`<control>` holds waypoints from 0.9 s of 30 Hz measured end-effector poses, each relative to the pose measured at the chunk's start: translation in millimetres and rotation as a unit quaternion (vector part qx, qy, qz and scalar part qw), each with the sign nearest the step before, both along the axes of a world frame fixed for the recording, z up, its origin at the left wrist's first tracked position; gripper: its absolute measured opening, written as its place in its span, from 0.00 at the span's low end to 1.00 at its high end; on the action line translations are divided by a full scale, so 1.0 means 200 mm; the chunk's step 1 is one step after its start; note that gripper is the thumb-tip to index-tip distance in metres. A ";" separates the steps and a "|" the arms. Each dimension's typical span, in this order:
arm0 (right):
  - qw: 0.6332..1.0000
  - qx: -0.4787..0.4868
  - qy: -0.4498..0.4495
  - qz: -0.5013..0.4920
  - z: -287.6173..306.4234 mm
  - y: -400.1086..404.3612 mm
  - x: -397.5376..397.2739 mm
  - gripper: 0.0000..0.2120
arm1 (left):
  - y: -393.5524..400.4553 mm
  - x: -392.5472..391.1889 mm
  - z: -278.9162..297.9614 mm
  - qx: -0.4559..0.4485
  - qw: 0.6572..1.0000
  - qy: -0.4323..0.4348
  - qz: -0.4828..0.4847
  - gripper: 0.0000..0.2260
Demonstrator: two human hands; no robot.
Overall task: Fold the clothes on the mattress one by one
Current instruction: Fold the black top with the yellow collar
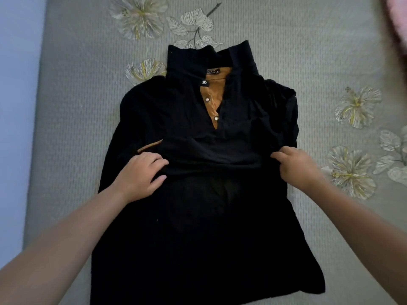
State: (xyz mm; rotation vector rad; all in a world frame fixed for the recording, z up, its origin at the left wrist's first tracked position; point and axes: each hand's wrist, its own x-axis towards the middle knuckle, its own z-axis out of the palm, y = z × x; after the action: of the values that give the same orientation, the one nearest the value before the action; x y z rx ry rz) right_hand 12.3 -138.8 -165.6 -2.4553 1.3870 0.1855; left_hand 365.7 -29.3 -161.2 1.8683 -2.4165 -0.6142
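Note:
A black polo shirt (pixel 198 227) with a mustard-brown button placket lies face up on the mattress (pixel 77 84), collar at the far end. Both sleeves are turned in over the chest. My left hand (pixel 141 175) pinches a raised fold of the black cloth across the middle of the shirt on its left side. My right hand (pixel 297 166) pinches the same fold on the right side. The fold runs between both hands as a dark ridge. The shirt's lower half stretches flat toward me.
The mattress cover is grey with pale flower prints (pixel 352 170). A light blue wall or floor strip (pixel 15 106) borders the mattress's left edge. Something pink and blurred (pixel 396 20) shows at the top right corner.

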 end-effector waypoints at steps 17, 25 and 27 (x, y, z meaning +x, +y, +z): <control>0.937 -0.042 0.288 -0.192 0.05 -0.66 0.11 0.13 | -0.30 0.00 0.07 -0.013 0.923 0.056 0.380 0.12; 0.917 -0.055 0.262 -0.295 -0.03 -0.60 0.15 0.22 | -0.25 0.05 -0.03 0.066 0.752 0.028 0.655 0.14; 0.915 -0.062 0.238 -0.320 -0.04 -0.56 0.16 0.25 | -0.23 0.02 -0.06 0.044 0.785 -0.010 0.617 0.13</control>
State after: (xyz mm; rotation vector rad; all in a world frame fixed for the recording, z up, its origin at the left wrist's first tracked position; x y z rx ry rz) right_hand 43.6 -251.6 -172.9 -1.9679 2.3916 0.5765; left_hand 369.3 -75.4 -173.3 2.8191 -0.6826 -0.5160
